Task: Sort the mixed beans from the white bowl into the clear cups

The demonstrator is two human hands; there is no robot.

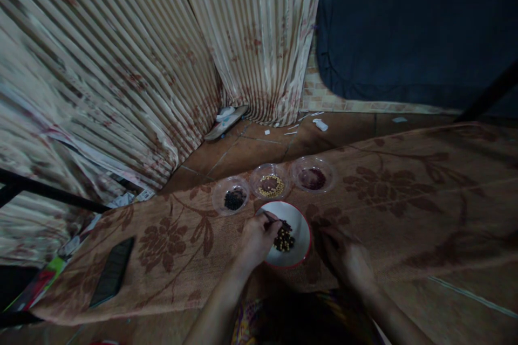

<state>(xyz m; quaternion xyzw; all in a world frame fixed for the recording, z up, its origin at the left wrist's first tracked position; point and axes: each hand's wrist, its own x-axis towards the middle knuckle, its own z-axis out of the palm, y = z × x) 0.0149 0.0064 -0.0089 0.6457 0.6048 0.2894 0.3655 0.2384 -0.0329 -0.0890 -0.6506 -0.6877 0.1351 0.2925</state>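
On the left hand (257, 240), thumb and forefinger sit narrowly together inside the left side of a red-rimmed white bowl (302, 232); whether a piece is pinched between them I cannot tell. The right hand (350, 261) is just beside the bowl on its right, low over the counter (259, 285), its fingers bent and too dim to show whether they hold anything. Inside the bowl lies a small heap of mixed pieces (285, 240), dark and yellow together. The step in hand looks like picking through this heap; the next move seems to call for a light fingertip grip on one small piece without scattering the others. Just beyond the bowl, three clear dishes stand in a row: the left dish (217, 195) with black pieces, the middle dish (254, 179) with yellow ones, the right dish (295, 173) with dark red ones. A phone (112, 272) lies well apart to the left. Past the counter, a slipper (226, 123) rests on the tiled floor (234, 153) by the curtain (259, 32).
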